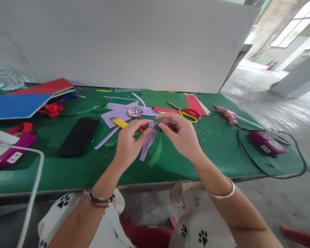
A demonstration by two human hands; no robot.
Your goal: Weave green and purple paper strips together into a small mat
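Both my hands meet above the green tabletop, fingertips pinched close together. My left hand (131,139) is closed on a purple paper strip (146,146) that hangs down between the hands. Pinched in my right hand (179,134) is a green paper strip (156,153), its curved end hanging lower. Where the two strips meet, my fingers partly cover them. Just behind my left hand lies a yellow utility knife (119,123), partly hidden by the fingers. Scissors (187,113) with red and yellow handles rest beyond my right hand. A small round dish (134,111) of tiny pieces sits on purple paper (119,108).
A black phone (79,136) lies at left, near a purple power strip (12,150) with a white cable. A pink glue gun (227,114) and another purple power strip (267,143) with a looping black cord are at right. Green and red sheets (165,99) lie before a white board (124,44).
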